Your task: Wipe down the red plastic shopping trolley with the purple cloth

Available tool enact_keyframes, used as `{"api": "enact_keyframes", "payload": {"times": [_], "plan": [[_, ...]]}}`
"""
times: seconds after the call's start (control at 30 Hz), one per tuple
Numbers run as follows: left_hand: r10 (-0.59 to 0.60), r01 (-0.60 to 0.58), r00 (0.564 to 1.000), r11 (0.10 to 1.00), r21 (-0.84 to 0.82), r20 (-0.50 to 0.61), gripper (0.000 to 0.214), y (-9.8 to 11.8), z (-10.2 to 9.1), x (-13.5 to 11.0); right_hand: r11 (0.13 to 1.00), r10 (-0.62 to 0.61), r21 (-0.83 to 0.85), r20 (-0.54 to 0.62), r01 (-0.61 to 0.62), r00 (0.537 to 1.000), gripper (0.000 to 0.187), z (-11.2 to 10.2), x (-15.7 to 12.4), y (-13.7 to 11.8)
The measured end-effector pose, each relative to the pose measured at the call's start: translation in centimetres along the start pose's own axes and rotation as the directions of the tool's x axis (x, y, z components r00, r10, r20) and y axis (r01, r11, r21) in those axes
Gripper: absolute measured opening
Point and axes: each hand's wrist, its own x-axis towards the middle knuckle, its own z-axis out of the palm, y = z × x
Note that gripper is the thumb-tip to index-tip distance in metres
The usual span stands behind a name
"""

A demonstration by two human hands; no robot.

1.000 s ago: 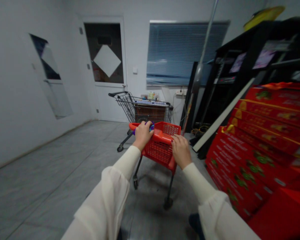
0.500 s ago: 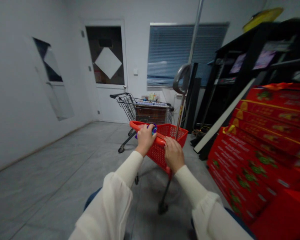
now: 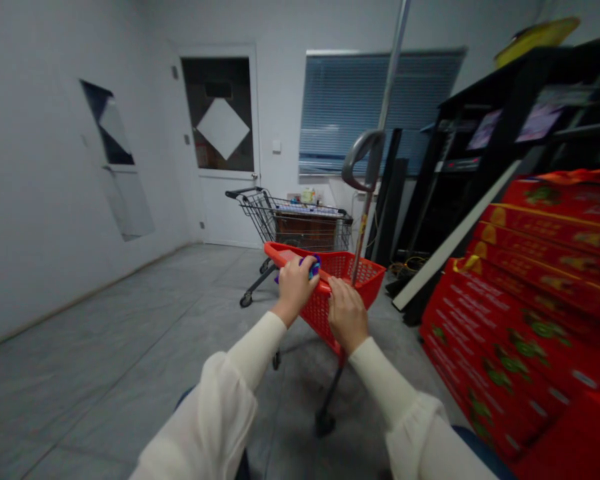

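A small red shopping cart [image 3: 353, 275] stands just ahead of me on the grey floor, turned to the right. My left hand [image 3: 295, 288] is closed on its red handle, with a small purple and blue object [image 3: 313, 268] pressed under the fingers. My right hand [image 3: 347, 315] grips the cart's near rim beside a thin pole [image 3: 364, 220] with a grey curved handle [image 3: 360, 157] that rises from the cart.
A metal shopping cart [image 3: 300, 223] with goods stands ahead by the white door [image 3: 225, 147]. Stacked red cartons [image 3: 525, 280] line the right side below black shelving [image 3: 510, 133]. A white board [image 3: 455, 237] leans there. Window blinds [image 3: 380, 107] hang behind.
The red cart has swung rightwards and both hands have stayed on it. The view has shifted slightly left, with the pole and grey handle coming upright beside my right hand.
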Motion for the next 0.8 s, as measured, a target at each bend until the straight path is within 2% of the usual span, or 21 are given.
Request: {"api": "enact_keyframes", "payload": {"times": [0.07, 0.13, 0.27, 0.33, 0.4, 0.5, 0.6, 0.7, 0.77, 0.8], "plan": [[0.069, -0.068, 0.997, 0.997, -0.037, 0.015, 0.036, 0.6, 0.1, -1.1, 1.0, 0.011, 0.024, -0.001, -0.011, 1.0, 0.046, -0.1, -0.1, 0.0], [0.077, -0.077, 0.997, 0.997, -0.028, 0.007, 0.037, 0.3, 0.0, -1.1, 0.998, 0.013, 0.063, 0.01, -0.013, 1.0, 0.049, -0.3, -0.3, 0.2], [-0.051, 0.053, 0.997, 0.998, 0.031, -0.059, 0.037, -1.3, -0.1, 0.7, 0.99, 0.004, 0.142, 0.037, -0.009, 0.999, 0.055, -0.3, -0.7, 0.4], [-0.091, 0.093, 0.993, 0.995, 0.023, -0.074, 0.037, -1.0, 0.0, 0.7, 0.985, 0.011, 0.174, 0.024, -0.015, 1.0, 0.056, 0.1, -0.8, 0.2], [-0.053, 0.053, 0.997, 0.999, -0.003, -0.047, 0.036, 0.0, 0.0, -0.3, 0.977, 0.024, 0.211, -0.003, -0.023, 1.0, 0.056, 0.4, -0.9, 0.1], [0.091, -0.09, 0.996, 0.995, -0.049, 0.011, 0.037, 1.4, -0.2, -1.9, 0.954, 0.049, 0.297, -0.057, -0.03, 0.997, 0.051, 0.6, -1.0, 0.5], [0.125, -0.124, 0.991, 0.992, -0.024, 0.048, 0.037, 1.0, -0.7, -1.4, 0.934, 0.11, 0.353, -0.116, -0.062, 0.987, 0.051, 0.4, -0.9, 2.2], [0.053, -0.056, 0.996, 0.998, 0.044, 0.067, 0.035, -0.1, -1.2, 0.2, 0.933, 0.192, 0.333, -0.142, -0.136, 0.971, 0.074, 1.1, -0.5, 5.1], [0.022, -0.026, 0.998, 0.997, 0.073, 0.061, 0.034, 0.0, -1.2, 0.4, 0.916, 0.226, 0.354, -0.072, -0.187, 0.972, 0.092, 2.4, -0.3, 7.0], [0.024, -0.028, 0.998, 0.997, 0.075, 0.057, 0.034, 0.3, -1.1, 0.2, 0.896, 0.199, 0.4, 0.018, -0.19, 0.98, 0.094, 3.2, -0.3, 7.9]]}}
